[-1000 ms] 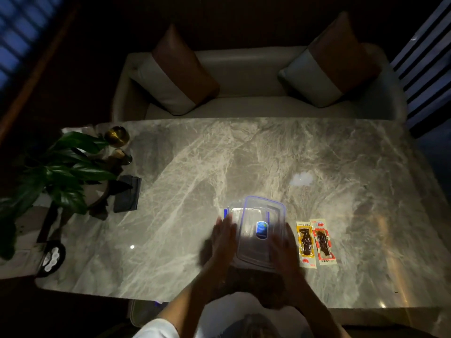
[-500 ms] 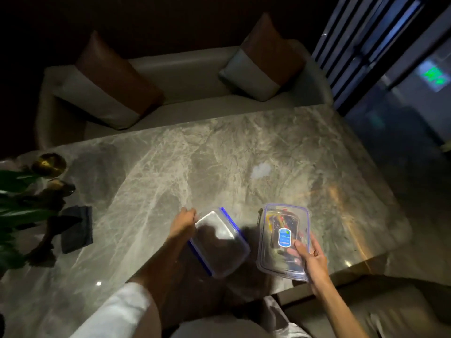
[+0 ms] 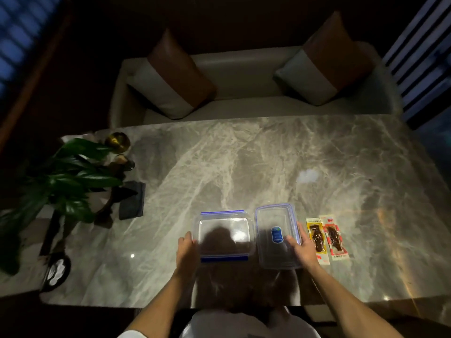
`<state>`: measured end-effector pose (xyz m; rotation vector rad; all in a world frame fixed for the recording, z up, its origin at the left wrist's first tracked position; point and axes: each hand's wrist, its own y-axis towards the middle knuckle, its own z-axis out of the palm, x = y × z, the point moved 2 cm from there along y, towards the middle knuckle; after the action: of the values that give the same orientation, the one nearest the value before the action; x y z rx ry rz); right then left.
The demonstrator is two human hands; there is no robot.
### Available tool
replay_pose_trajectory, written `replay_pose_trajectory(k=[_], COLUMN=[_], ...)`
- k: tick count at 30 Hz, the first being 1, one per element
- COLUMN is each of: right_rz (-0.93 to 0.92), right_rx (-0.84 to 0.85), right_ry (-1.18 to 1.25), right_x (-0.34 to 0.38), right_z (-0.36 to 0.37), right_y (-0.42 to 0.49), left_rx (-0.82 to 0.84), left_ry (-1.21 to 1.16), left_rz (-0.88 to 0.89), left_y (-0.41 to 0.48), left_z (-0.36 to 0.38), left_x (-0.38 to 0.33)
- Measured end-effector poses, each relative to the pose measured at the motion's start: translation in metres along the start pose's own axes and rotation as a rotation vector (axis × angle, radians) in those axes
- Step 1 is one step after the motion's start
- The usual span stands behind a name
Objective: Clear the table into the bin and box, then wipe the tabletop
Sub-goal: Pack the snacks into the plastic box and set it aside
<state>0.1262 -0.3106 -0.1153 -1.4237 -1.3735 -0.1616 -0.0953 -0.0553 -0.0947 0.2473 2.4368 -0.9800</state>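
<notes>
Head view, dim light. Two clear container halves lie side by side, both open, on the marble bench (image 3: 244, 167). Left hand (image 3: 186, 247) grasps the blue-clipped half (image 3: 224, 236) by its left edge. Right hand (image 3: 303, 247) grasps the labelled half (image 3: 277, 236) at its right rim. Cannot tell which is the lid. Two snack packets (image 3: 325, 237) lie just right of them, probably to be packed next. A folded dark cloth (image 3: 131, 203) sits far left, likely for the wiping.

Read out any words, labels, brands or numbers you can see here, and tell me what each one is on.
Nothing reads clearly.
On the blue sticker of the clear lid: white print, too blurred to read.
On the yellow snack packet: print too small to read.
On the red snack packet: print too small to read.
On the clear box: no text shows.
</notes>
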Motion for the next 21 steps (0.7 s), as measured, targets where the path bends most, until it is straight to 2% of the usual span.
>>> replay_pose_trajectory(k=[3,5,9,11,12,15,21], right_rz=[-0.001,0.015,0.043,0.041,0.040,0.015,-0.040], right_rx=[0.008,-0.024,-0.094,-0.128,-0.142,-0.162,-0.164], right_ry=[-0.181,-0.272,-0.391,-0.442,-0.466,-0.501,-0.428], right_x=[-0.003,-0.005,-0.012,-0.017,-0.019,-0.025,-0.029], right_z=[0.009,0.013,0.022,0.025,0.026,0.028,0.025], right_y=[0.000,-0.001,-0.003,-0.003,-0.003,-0.004,-0.005], left_rx=[0.051,0.052,0.033,0.063,0.070,0.080,0.110], left_ry=[-0.072,-0.032,0.360,0.416,0.408,0.134,0.225], left_rz=[-0.039,-0.011,0.148,0.185,0.188,0.077,0.080], left_y=[0.002,0.002,0.006,0.009,0.010,0.006,0.010], left_z=[0.002,0.002,0.003,0.003,0.004,0.001,-0.006], left_x=[-0.002,-0.004,-0.004,-0.002,0.000,0.001,-0.007])
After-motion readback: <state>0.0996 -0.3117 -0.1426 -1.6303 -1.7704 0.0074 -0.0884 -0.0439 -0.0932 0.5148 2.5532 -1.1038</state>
